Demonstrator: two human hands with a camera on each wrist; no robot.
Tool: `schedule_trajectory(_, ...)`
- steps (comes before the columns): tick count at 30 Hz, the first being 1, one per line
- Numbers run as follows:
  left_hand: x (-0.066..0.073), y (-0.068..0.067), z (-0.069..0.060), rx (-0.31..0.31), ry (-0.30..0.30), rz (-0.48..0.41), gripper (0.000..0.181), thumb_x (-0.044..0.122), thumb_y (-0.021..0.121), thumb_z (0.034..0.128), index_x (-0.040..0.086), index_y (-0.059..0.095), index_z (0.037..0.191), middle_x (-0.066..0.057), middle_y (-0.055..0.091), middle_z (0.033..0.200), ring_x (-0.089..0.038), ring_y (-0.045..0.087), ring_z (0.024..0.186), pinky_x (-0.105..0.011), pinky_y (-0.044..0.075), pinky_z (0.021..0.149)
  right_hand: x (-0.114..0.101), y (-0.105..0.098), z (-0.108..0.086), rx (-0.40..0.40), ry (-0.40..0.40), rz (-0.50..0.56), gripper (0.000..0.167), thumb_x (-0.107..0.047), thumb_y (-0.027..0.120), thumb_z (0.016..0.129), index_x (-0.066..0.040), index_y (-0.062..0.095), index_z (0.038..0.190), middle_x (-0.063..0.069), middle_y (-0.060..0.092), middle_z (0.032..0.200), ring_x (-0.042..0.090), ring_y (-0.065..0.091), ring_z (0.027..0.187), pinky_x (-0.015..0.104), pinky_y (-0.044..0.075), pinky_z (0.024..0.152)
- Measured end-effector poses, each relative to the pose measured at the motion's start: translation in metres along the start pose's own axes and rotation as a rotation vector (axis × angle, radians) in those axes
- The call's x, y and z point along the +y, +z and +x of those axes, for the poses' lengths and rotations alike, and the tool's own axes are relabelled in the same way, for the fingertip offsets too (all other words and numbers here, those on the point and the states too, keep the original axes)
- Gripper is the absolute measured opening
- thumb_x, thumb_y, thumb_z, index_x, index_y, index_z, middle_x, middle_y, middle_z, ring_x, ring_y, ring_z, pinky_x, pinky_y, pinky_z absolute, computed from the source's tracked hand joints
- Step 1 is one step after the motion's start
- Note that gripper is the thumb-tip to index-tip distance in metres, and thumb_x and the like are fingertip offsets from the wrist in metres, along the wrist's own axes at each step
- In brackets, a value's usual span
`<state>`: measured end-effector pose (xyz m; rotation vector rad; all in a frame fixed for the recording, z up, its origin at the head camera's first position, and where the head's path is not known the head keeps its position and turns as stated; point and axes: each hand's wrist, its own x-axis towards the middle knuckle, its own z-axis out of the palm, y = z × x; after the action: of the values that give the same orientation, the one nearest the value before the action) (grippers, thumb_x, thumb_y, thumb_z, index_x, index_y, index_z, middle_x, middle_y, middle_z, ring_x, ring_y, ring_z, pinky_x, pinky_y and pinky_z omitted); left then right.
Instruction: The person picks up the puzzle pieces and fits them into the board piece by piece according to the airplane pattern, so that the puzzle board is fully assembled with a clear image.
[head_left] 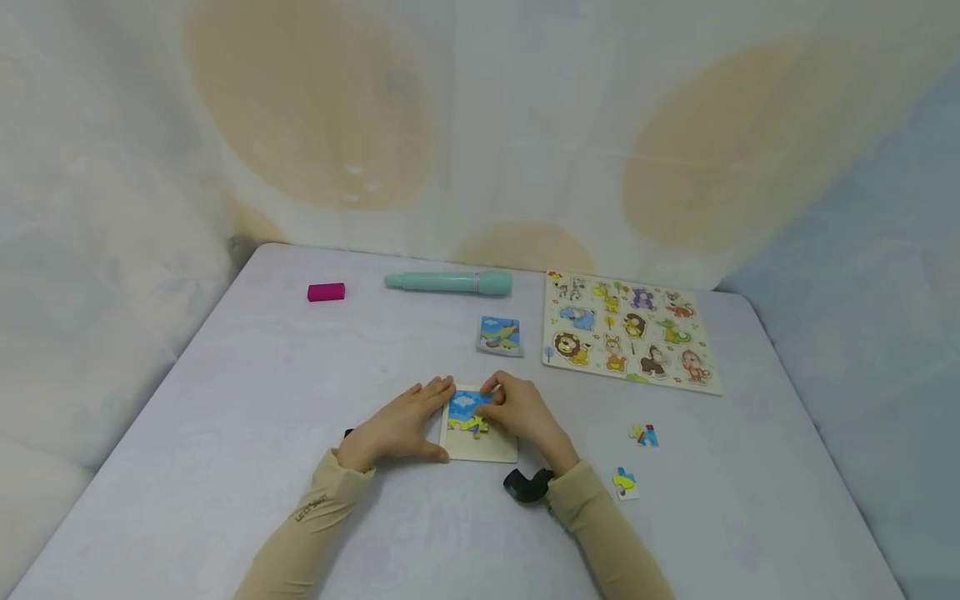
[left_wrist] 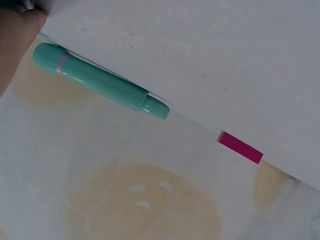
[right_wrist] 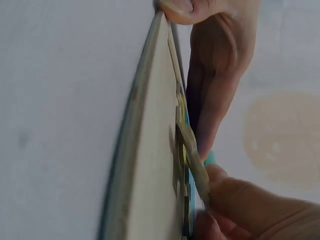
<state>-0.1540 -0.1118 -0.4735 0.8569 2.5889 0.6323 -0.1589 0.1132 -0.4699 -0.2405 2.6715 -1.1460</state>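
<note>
A small wooden puzzle board (head_left: 495, 448) lies in front of the person, its upper part filled with blue and yellow pieces. The left hand (head_left: 401, 423) rests along the board's left side, fingers extended, thumb at the lower left corner. The right hand (head_left: 525, 414) pinches a puzzle piece (right_wrist: 194, 155) between thumb and finger; in the right wrist view that piece is tilted up from the board. The left wrist view catches only part of the left hand (left_wrist: 15, 37) at its corner.
Two loose puzzle pieces, one upper (head_left: 647, 435) and one lower (head_left: 625, 483), lie at right. Behind are a small airplane picture (head_left: 500, 336), an animal board (head_left: 633, 333), a teal tube (head_left: 450, 282) and a magenta block (head_left: 326, 292). A black curved object (head_left: 527, 486) sits by the right wrist.
</note>
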Motion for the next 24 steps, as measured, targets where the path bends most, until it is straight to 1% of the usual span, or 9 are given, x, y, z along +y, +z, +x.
schedule_trajectory(4, 0.000, 0.000, 0.001, -0.001, 0.005, -0.006, 0.104, 0.040, 0.084, 0.0715, 0.004, 0.028, 0.152, -0.009, 0.023, 0.161, -0.027, 0.019, 0.150, -0.047, 0.016, 0.124, -0.003, 0.003, -0.001, 0.030, 0.015, -0.054, 0.026, -0.021, 0.077, 0.082, -0.009, 0.062, 0.100, 0.000, 0.052, 0.067, 0.011, 0.045, 0.056, 0.020, 0.034, 0.049)
schedule_trajectory(8, 0.000, 0.000, 0.001, 0.008, 0.018, -0.007, 0.103, 0.039, 0.084, 0.0717, 0.001, 0.030, 0.151, -0.012, 0.024, 0.161, -0.030, 0.021, 0.150, -0.049, 0.017, 0.123, -0.004, 0.004, -0.001, 0.047, 0.013, -0.074, 0.027, -0.022, 0.077, 0.082, -0.009, 0.062, 0.101, -0.001, 0.050, 0.065, 0.011, 0.044, 0.055, 0.020, 0.032, 0.048)
schedule_trajectory(11, 0.000, -0.001, 0.001, 0.013, 0.021, -0.007, 0.102, 0.038, 0.084, 0.0719, 0.001, 0.030, 0.151, -0.012, 0.025, 0.161, -0.029, 0.021, 0.150, -0.048, 0.017, 0.123, -0.002, 0.003, -0.001, 0.043, 0.000, -0.056, 0.027, -0.023, 0.076, 0.083, -0.009, 0.063, 0.103, -0.002, 0.052, 0.066, 0.010, 0.044, 0.055, 0.019, 0.033, 0.049)
schedule_trajectory(13, 0.000, 0.000, 0.001, 0.013, 0.027, -0.016, 0.102, 0.037, 0.084, 0.0720, 0.001, 0.030, 0.151, -0.012, 0.025, 0.160, -0.030, 0.021, 0.150, -0.048, 0.017, 0.123, 0.001, 0.000, -0.002, 0.023, -0.006, -0.008, 0.026, -0.023, 0.074, 0.086, -0.010, 0.063, 0.105, -0.001, 0.054, 0.069, 0.010, 0.046, 0.057, 0.019, 0.035, 0.051)
schedule_trajectory(16, 0.002, 0.001, 0.002, 0.003, 0.020, -0.025, 0.103, 0.038, 0.084, 0.0715, 0.002, 0.029, 0.151, -0.011, 0.024, 0.161, -0.029, 0.021, 0.150, -0.048, 0.017, 0.124, 0.008, -0.010, -0.005, -0.022, -0.013, 0.099, 0.025, -0.022, 0.069, 0.090, -0.008, 0.064, 0.110, 0.002, 0.064, 0.078, 0.010, 0.054, 0.063, 0.020, 0.042, 0.055)
schedule_trajectory(19, 0.003, 0.003, 0.003, -0.003, 0.008, -0.020, 0.105, 0.039, 0.085, 0.0707, 0.002, 0.029, 0.151, -0.010, 0.024, 0.161, -0.028, 0.019, 0.150, -0.048, 0.016, 0.124, 0.017, -0.025, -0.011, -0.041, -0.010, 0.165, 0.024, -0.022, 0.064, 0.093, -0.007, 0.064, 0.112, 0.006, 0.068, 0.087, 0.012, 0.057, 0.068, 0.022, 0.046, 0.058)
schedule_trajectory(21, 0.003, 0.003, 0.003, -0.005, 0.003, -0.008, 0.105, 0.040, 0.085, 0.0705, 0.003, 0.028, 0.152, -0.009, 0.023, 0.161, -0.027, 0.019, 0.151, -0.047, 0.016, 0.124, 0.026, -0.037, -0.017, -0.023, 0.001, 0.174, 0.024, -0.022, 0.062, 0.095, -0.006, 0.065, 0.112, 0.008, 0.069, 0.090, 0.013, 0.059, 0.071, 0.022, 0.048, 0.059)
schedule_trajectory(24, 0.003, 0.003, 0.003, -0.006, 0.006, -0.008, 0.105, 0.039, 0.085, 0.0706, 0.003, 0.028, 0.152, -0.009, 0.023, 0.161, -0.026, 0.019, 0.151, -0.046, 0.016, 0.124, 0.044, -0.057, -0.028, 0.032, 0.041, 0.162, 0.025, -0.024, 0.060, 0.096, -0.006, 0.064, 0.113, 0.010, 0.067, 0.091, 0.014, 0.058, 0.072, 0.022, 0.048, 0.058)
